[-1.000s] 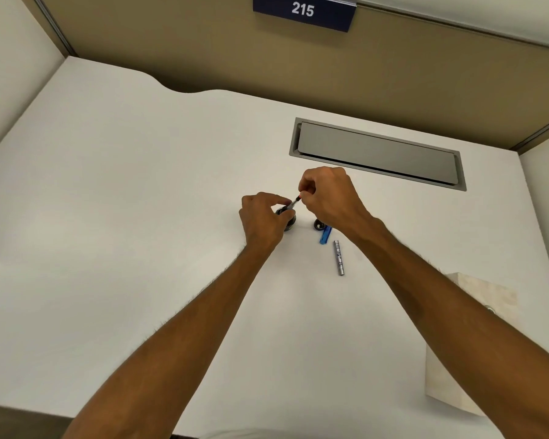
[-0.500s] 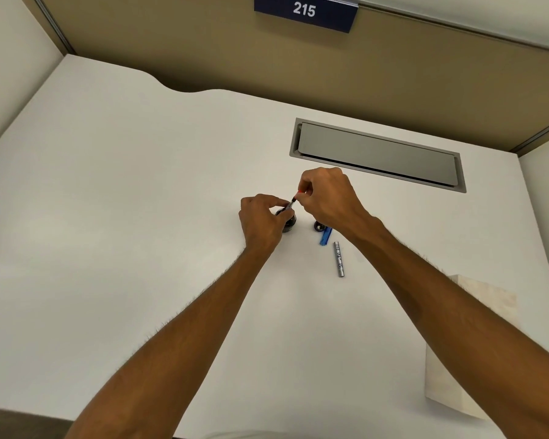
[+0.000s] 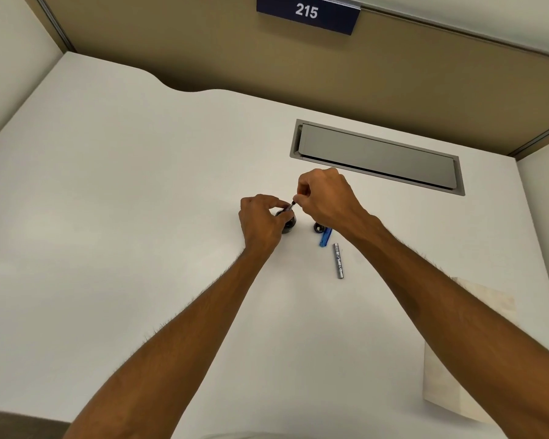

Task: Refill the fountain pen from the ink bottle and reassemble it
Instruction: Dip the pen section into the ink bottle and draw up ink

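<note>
Over the bottle (image 3: 288,224) our left hand (image 3: 260,218) grips it, right hand (image 3: 325,198) pinches the pen (image 3: 290,205), nib probably dipped, so we hold it submerged and draw slowly, bottle steady.

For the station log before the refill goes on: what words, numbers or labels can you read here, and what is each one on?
"215": white digits on the dark blue sign on the tan partition.
Silver pen part: dark marks, too small to read.
Ink bottle: no label legible, largely covered by the left hand.
</note>
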